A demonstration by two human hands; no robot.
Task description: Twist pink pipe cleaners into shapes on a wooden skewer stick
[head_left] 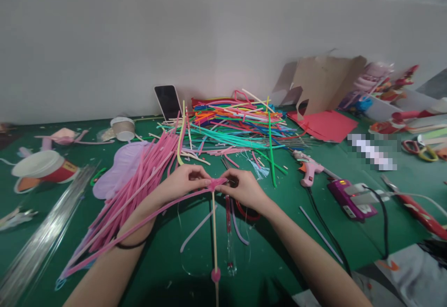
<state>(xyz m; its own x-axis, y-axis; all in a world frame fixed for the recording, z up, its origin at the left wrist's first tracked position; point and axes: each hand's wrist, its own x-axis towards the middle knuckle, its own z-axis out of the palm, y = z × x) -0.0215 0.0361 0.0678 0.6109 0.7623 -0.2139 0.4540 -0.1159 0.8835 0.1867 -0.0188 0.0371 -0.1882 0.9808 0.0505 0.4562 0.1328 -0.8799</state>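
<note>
My left hand (185, 181) and my right hand (246, 188) are close together over the middle of the table. Both pinch a small fuzzy pink pipe cleaner shape (215, 184), thumbs and forefingers closed on its two sides. Below it a thin wooden stick (214, 232) runs down toward me, with a round pink piece (215, 275) lower on it. One long pink pipe cleaner (167, 206) trails from the shape across my left forearm. Under my right hand lie partly hidden red-handled scissors (247, 213) and a clear, red-tipped tube (230, 251).
Pink pipe cleaners (139, 186) lie at my left, with a multicoloured heap (237, 121) behind. A phone (167, 102) leans on the wall. At right are a pink glue gun (309, 170), a purple power strip (351, 199) with cables, and a red-handled knife (419, 211).
</note>
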